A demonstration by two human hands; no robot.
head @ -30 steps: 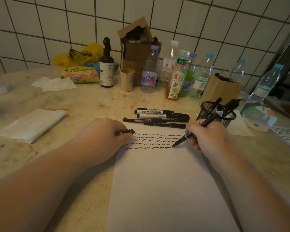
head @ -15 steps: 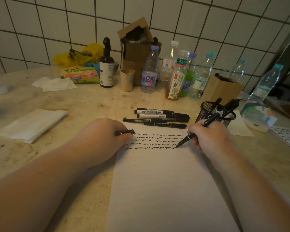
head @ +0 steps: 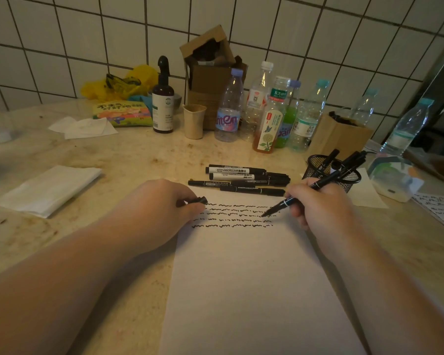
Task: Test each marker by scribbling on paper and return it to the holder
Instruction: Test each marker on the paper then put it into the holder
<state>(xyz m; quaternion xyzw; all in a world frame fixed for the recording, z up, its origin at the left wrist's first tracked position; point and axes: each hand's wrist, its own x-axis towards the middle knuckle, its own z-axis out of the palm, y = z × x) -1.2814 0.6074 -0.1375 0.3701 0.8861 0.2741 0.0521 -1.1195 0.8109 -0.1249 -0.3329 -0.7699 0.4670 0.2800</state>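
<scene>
Marker test in progress: right hand (head: 318, 206) scribbling, left hand (head: 159, 208) holding the cap.

Right grip curls round a black marker (head: 300, 194), its tip down on the paper (head: 246, 278) at the right end of the wavy black lines (head: 233, 216). Left grip pinches a small black cap (head: 199, 200) at the paper's upper left edge. Loose markers (head: 241, 178) lie on the table (head: 128, 160) just beyond the paper. Mesh holder (head: 331, 172), with several markers inside, stands near the right hand.
</scene>
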